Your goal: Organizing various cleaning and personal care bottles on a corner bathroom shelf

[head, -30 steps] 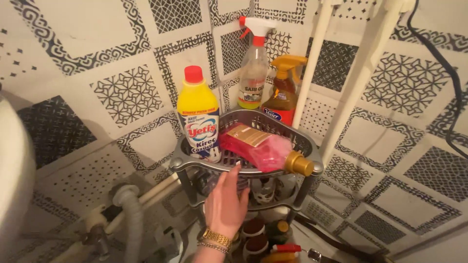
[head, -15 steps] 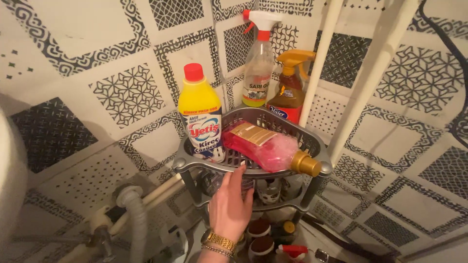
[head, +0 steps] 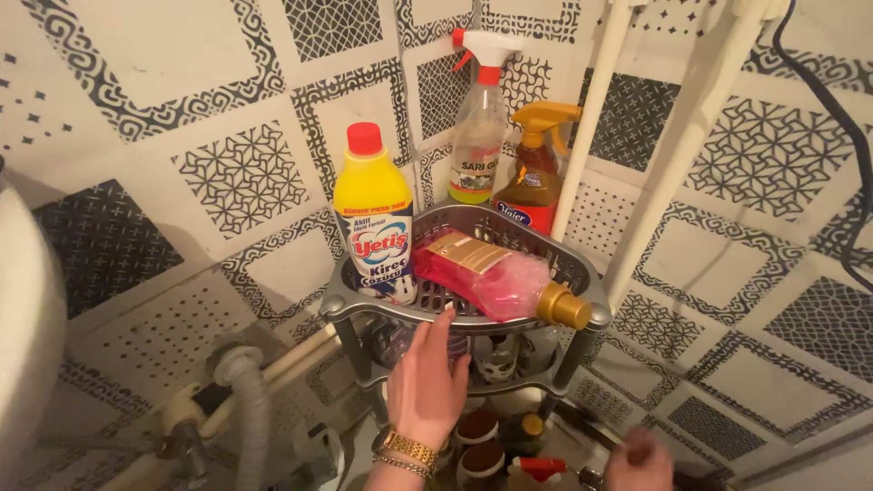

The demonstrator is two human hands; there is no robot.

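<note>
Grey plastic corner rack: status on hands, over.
Left hand open, fingertips at grey plastic corner rack rim. Right hand blurred, low. Pink gold-capped bottle lying inside.

Left hand (head: 426, 386) touches grey rack (head: 364, 305) below pink bottle (head: 496, 277).

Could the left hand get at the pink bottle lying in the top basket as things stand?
Probably yes. The left hand has its fingertips at the front rim of the grey basket, and the pink bottle lies just behind that rim, uncovered, with its gold cap overhanging the edge.
</note>
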